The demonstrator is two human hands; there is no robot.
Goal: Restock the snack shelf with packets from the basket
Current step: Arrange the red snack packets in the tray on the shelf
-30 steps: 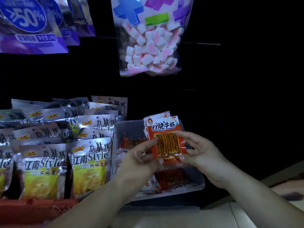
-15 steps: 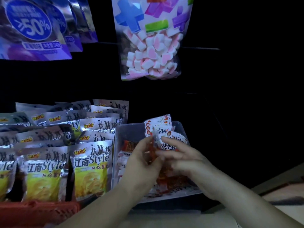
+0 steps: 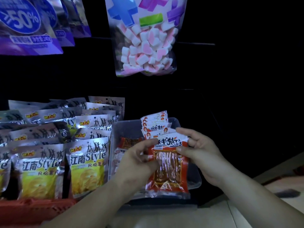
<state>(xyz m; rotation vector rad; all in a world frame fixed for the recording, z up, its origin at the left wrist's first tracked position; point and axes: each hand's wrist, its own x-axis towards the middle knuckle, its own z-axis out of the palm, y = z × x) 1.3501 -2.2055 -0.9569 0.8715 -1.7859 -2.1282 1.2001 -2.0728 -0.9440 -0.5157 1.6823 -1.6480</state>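
Head view, left hand [image 3: 139, 159], right hand [image 3: 199, 150] pinching packet [image 3: 167, 171], bin [image 3: 127, 129] half-hidden

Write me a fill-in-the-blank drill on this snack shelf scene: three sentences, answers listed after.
1. The left hand and the right hand together hold one packet whose wrapper is mostly ___.
2. The hanging bag above holds pink and white ___.
3. The silver chip packets stand to the ___ of the clear tub.
Answers: red; marshmallows; left.
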